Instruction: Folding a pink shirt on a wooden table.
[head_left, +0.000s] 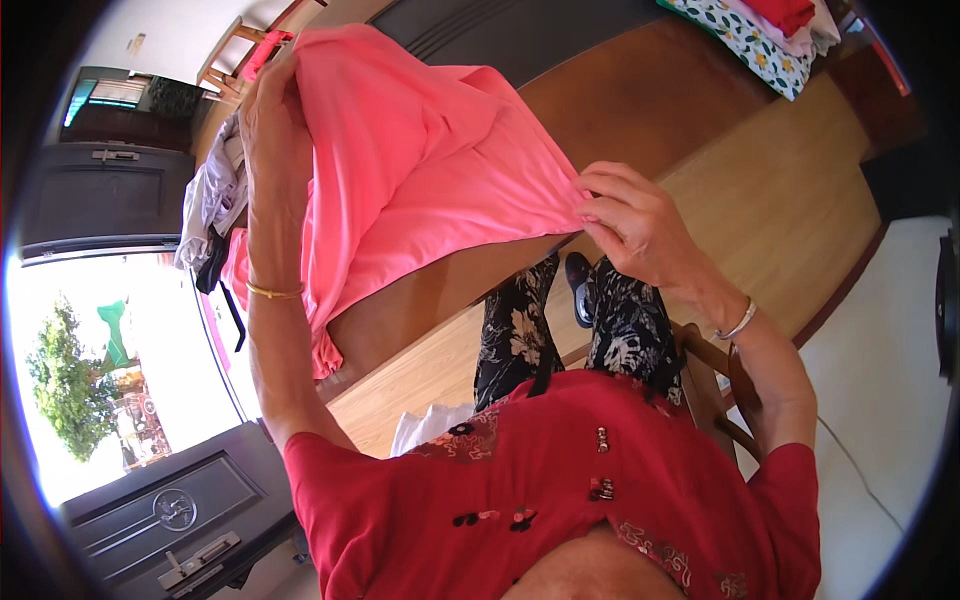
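A pink cloth garment (420, 150) is spread between my two hands above the brown wooden table (409, 300). My left hand (271, 97), with a yellow bangle at its wrist, grips the raised far-left part; the fabric hides some of its fingertips. At the garment's right corner, my right hand (626, 214) pinches the hem between thumb and fingers. Loose pink folds hang below my left forearm to the table's near edge. Part of the tabletop lies hidden under the cloth.
Folded clothes (757, 45), one with a lemon print, are stacked at the far right. Rumpled grey and dark clothes (214, 195) lie beyond my left arm. A wooden chair (705, 352) stands by my right side. An open doorway (187, 360) is at left.
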